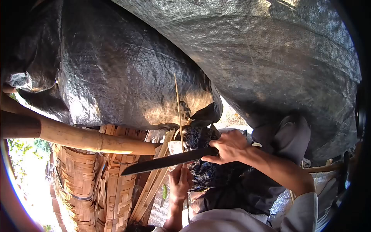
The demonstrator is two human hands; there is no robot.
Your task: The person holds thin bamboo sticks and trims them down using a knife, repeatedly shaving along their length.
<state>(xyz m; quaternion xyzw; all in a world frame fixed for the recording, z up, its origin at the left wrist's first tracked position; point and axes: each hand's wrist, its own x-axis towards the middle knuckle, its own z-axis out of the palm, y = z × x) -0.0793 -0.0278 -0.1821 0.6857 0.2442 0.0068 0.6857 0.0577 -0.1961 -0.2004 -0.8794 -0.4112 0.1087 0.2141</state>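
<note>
A long dark machete (pixel 166 161) is in my right hand (pixel 231 147), with the fingers wrapped round its handle end. The blade points left and slightly down, crossing above my left hand (pixel 180 181). That hand is closed on a thin bamboo strip (pixel 178 101). The strip stands nearly upright, rising well past the blade and running down below my fist. From this angle the blade passes over the strip; whether they touch I cannot tell. A dark patterned cloth (pixel 203 172) lies across my lap behind the hands.
Woven bamboo baskets (pixel 75 170) and split bamboo slats (pixel 148 193) stand at the left. A thick bamboo pole (pixel 77 133) juts in from the left. Dark plastic sheeting (pixel 116 65) hangs close in front and overhead. A small green object (pixel 165 191) lies near my left hand.
</note>
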